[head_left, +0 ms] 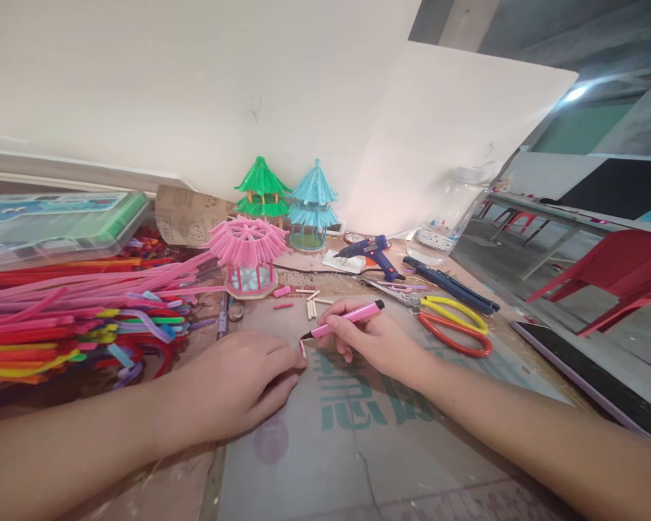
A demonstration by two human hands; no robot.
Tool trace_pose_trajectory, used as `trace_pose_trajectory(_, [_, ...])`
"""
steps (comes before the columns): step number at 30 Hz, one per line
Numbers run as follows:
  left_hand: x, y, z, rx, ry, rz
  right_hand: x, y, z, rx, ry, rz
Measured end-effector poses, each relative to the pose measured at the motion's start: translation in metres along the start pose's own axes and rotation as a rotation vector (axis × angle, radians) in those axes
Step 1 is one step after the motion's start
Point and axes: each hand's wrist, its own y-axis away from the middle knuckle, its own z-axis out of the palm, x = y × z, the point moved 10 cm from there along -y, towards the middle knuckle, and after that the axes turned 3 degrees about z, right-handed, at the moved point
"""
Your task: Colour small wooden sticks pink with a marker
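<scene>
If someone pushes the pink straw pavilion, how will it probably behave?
Probably light: the pink pavilion looks built from thin straws, so it may slide easily. Its slim posts under a wide roof suggest it is fragile and might tip or crush.

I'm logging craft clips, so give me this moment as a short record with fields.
left hand: fingertips pin a small pink piece to the cardboard
right hand: grips a pink marker, tip beside that piece
models: pink pavilion, green pavilion, blue pavilion, further back
tools: glue gun, yellow scissors, red scissors, to the right
materials: coloured straws heaped at left
</scene>
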Motion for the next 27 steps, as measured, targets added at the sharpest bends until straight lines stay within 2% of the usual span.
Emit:
trace_pose_trajectory(21, [-0.002,0.002,0.002,0.004,-0.005,-0.01,0.002,0.001,0.001,-0.015,0.006,0.045])
trace_pose_trajectory(27, [0.006,0.003,-0.007,0.092,-0.115,0.051,0.001,0.0,0.002,-0.025,-0.003,0.032])
